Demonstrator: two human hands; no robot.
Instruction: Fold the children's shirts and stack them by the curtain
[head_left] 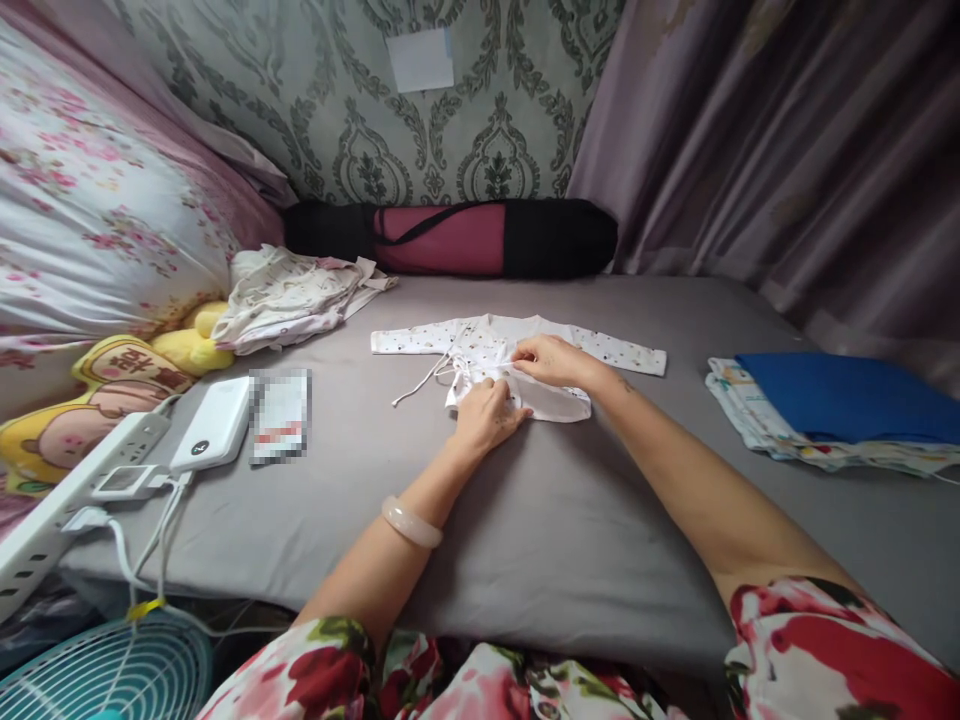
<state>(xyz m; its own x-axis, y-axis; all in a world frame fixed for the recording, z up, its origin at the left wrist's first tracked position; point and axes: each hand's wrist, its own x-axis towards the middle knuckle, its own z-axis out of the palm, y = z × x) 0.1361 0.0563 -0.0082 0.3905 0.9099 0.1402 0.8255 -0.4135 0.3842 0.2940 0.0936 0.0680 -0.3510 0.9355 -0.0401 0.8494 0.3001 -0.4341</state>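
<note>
A small white baby shirt (pixel 484 337) with a tiny dotted print lies on the grey sheet, both sleeves stretched out sideways. Its thin white tie strings (pixel 424 382) trail off to the left of the body. My left hand (pixel 491 412), bangle on the wrist, is at the lower front of the shirt, fingers bent and closed on the cloth. Just above and to the right, my right hand (pixel 551 358) pinches the fabric near the middle of the front. The fingertips of both hands are partly hidden.
Rumpled baby clothes (pixel 292 300) are heaped at back left. A power bank (pixel 214 425), a blurred packet (pixel 280 415) and a power strip (pixel 75 510) with cables lie left. Folded cloths (pixel 847 400) sit right. A long bag (pixel 450 240) lines the wall; a fan (pixel 112 670) stands below.
</note>
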